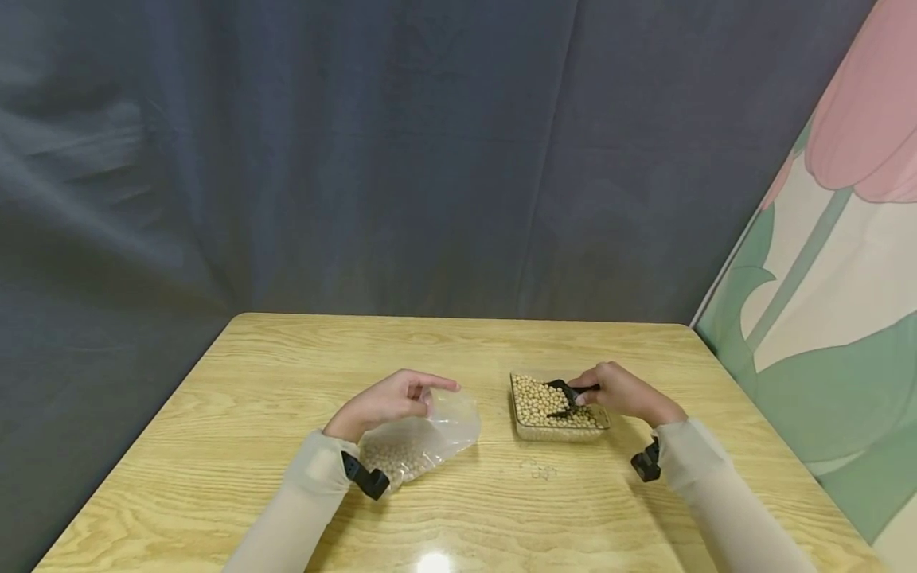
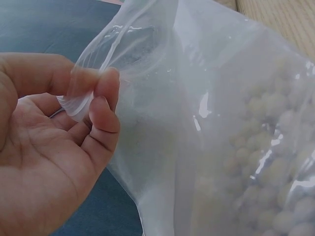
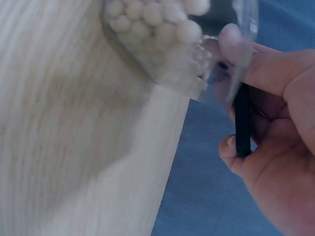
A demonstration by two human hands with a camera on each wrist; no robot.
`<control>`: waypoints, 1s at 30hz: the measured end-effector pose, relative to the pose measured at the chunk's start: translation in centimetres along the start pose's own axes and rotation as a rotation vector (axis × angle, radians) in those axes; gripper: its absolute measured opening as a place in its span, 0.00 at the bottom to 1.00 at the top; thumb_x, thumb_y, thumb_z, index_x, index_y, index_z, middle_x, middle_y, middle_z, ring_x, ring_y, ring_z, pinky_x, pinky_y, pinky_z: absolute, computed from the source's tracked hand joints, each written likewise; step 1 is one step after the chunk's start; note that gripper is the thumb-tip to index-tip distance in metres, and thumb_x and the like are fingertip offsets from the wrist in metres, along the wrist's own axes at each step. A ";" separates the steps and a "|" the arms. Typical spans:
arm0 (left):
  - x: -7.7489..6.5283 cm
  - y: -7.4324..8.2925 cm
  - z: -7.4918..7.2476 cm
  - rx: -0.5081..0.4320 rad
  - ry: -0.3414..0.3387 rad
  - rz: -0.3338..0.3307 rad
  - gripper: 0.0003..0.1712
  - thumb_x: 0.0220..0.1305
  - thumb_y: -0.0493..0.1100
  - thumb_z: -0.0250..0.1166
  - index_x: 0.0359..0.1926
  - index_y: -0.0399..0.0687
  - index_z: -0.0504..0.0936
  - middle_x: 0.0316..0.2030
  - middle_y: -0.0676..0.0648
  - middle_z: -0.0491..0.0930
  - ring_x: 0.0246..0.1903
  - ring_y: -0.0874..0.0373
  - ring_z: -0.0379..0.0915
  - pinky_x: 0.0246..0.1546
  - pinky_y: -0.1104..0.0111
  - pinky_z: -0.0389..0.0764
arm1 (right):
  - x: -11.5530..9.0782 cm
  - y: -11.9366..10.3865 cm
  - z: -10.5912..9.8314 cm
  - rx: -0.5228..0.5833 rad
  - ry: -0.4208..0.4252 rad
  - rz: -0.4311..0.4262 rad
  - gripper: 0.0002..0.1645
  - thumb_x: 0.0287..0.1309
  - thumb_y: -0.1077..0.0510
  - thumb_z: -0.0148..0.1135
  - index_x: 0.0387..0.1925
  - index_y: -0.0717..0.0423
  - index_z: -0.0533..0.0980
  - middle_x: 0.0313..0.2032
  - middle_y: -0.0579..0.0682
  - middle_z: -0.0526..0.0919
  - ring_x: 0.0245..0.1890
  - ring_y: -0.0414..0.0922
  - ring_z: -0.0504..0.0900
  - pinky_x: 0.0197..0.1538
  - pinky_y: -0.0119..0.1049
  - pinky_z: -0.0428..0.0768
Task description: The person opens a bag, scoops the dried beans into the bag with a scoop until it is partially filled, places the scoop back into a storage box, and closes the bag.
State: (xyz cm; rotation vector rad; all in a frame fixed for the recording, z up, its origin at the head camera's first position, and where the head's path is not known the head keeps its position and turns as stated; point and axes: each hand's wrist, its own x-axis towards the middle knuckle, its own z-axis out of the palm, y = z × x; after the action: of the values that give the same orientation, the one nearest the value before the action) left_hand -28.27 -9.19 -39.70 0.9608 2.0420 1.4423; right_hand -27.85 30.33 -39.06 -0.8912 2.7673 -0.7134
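Note:
My left hand (image 1: pixel 390 402) pinches the upper edge of a clear zip bag (image 1: pixel 451 422) between thumb and fingers. Pale round beans (image 2: pixel 270 162), likely soybeans, fill the bag's lower part, which rests on the table. On the right, my right hand (image 1: pixel 619 391) grips the handle of a black scoop (image 1: pixel 566 398). The scoop's head lies among the beans in a clear rectangular container (image 1: pixel 559 434). From the right wrist view, the black handle (image 3: pixel 242 123) runs between the fingers, beside the container's clear wall; the scoop head is mostly hidden.
The wooden table (image 1: pixel 322 350) carries both the bag and the container. Small clear bits or marks (image 1: pixel 539 470) lie in front of the container. A dark curtain (image 1: pixel 401 159) hangs behind the table, and a flower-patterned panel (image 1: pixel 824 342) stands at the right.

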 end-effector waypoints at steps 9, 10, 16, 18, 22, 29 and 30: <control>-0.1 -0.2 -0.1 -0.009 0.004 -0.006 0.30 0.60 0.24 0.52 0.64 0.35 0.71 0.25 0.47 0.76 0.25 0.55 0.68 0.31 0.66 0.68 | 0.3 -0.2 0.5 0.030 -0.042 0.026 0.21 0.61 0.64 0.59 0.53 0.73 0.75 0.51 0.70 0.79 0.47 0.58 0.83 0.43 0.41 0.82; -0.1 -0.3 -0.1 -0.011 0.004 -0.009 0.30 0.60 0.24 0.52 0.64 0.36 0.71 0.25 0.47 0.76 0.25 0.55 0.68 0.31 0.66 0.68 | 0.3 -0.2 0.5 0.034 -0.049 0.027 0.22 0.61 0.63 0.59 0.54 0.74 0.75 0.52 0.71 0.79 0.46 0.57 0.83 0.43 0.41 0.82; -0.1 -0.3 -0.1 -0.009 0.008 -0.010 0.30 0.59 0.23 0.52 0.64 0.36 0.71 0.24 0.47 0.75 0.25 0.56 0.67 0.31 0.68 0.67 | 0.2 0.2 0.8 0.029 -0.048 0.032 0.24 0.63 0.61 0.57 0.56 0.74 0.73 0.53 0.69 0.78 0.44 0.54 0.83 0.44 0.43 0.81; -0.2 -0.3 0.0 -0.014 0.005 -0.009 0.30 0.59 0.24 0.52 0.64 0.35 0.71 0.24 0.47 0.75 0.24 0.56 0.67 0.30 0.67 0.67 | 0.0 0.5 0.9 0.020 -0.035 0.032 0.24 0.64 0.60 0.57 0.56 0.72 0.73 0.53 0.68 0.78 0.46 0.55 0.82 0.46 0.45 0.81; -0.2 -0.3 0.0 -0.022 0.002 -0.011 0.30 0.59 0.23 0.52 0.64 0.35 0.71 0.24 0.48 0.74 0.24 0.56 0.67 0.30 0.67 0.67 | -0.3 0.8 1.1 0.025 0.002 0.026 0.23 0.64 0.60 0.57 0.56 0.72 0.74 0.52 0.67 0.79 0.48 0.58 0.81 0.47 0.46 0.80; -0.2 -0.4 -0.2 -0.010 0.009 -0.007 0.30 0.59 0.23 0.52 0.64 0.35 0.71 0.24 0.47 0.74 0.24 0.56 0.66 0.29 0.68 0.66 | -0.4 1.0 1.1 0.053 0.041 0.022 0.23 0.63 0.61 0.58 0.56 0.72 0.74 0.53 0.69 0.78 0.49 0.60 0.80 0.46 0.44 0.81; -0.2 -0.5 -0.2 -0.010 0.008 -0.007 0.30 0.59 0.23 0.52 0.64 0.35 0.71 0.24 0.47 0.74 0.24 0.56 0.66 0.28 0.68 0.66 | -0.4 1.0 1.1 0.053 0.041 0.024 0.23 0.63 0.61 0.58 0.56 0.72 0.74 0.53 0.69 0.78 0.50 0.60 0.80 0.46 0.44 0.81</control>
State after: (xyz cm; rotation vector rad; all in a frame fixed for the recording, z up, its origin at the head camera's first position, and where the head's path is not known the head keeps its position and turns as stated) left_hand -28.42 -9.51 -40.09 0.9444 2.0402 1.4542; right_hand -27.73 30.86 -40.50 -0.8416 2.7759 -0.8057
